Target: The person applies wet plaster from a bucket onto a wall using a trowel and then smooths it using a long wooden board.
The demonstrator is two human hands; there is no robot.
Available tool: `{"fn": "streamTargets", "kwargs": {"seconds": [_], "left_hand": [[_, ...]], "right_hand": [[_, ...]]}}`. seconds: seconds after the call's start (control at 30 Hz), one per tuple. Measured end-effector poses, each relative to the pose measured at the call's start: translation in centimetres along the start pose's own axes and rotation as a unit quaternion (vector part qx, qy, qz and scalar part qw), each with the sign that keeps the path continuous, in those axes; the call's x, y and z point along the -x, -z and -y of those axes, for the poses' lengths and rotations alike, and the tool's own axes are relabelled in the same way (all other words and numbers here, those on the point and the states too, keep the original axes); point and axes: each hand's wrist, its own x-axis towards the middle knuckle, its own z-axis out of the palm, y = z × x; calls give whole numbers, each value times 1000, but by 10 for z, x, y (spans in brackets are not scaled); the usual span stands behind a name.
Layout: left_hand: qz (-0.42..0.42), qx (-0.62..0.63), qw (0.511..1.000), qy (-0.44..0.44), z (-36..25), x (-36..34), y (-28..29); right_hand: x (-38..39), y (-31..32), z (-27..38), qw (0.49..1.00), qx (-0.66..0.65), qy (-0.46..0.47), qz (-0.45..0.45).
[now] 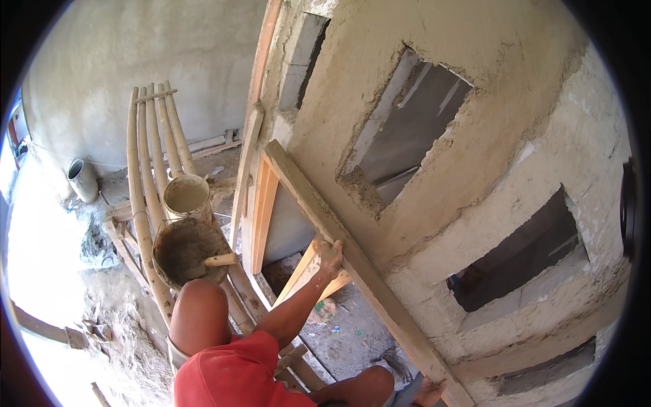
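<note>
My left hand (331, 258) is closed around the edge of a long wooden straightedge board (366, 281). The board is smeared with mortar and slants across the plastered wall (502, 115) from upper left to lower right. Near its lower end my right hand (428, 392) grips the same board; part of that hand is cut off by the frame's lower edge. By my left knee stands a bucket of dark mortar (183, 237), with the wooden handle of a tool (220, 260) sticking out over the rim.
Bamboo poles (139, 163) form the scaffold beside me. A second bucket (186, 197) stands on it, behind the mortar bucket. Rough rectangular openings (417, 122) pierce the wall. Upright timbers (264, 217) line its left edge. A metal pail (83, 180) sits far left.
</note>
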Motion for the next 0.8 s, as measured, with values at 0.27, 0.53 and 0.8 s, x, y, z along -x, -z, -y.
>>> {"fn": "streamTargets", "kwargs": {"seconds": [0.27, 0.53, 0.8], "left_hand": [[-49, -87, 986, -133, -40, -27, -15], [-7, -140, 963, -228, -195, -38, -69], [23, -50, 956, -289, -306, -76, -114]], "right_hand": [[-8, 4, 70, 906, -402, -126, 35], [-19, 24, 183, 915, -393, -89, 19], [-50, 57, 288, 898, -426, -111, 14]]}}
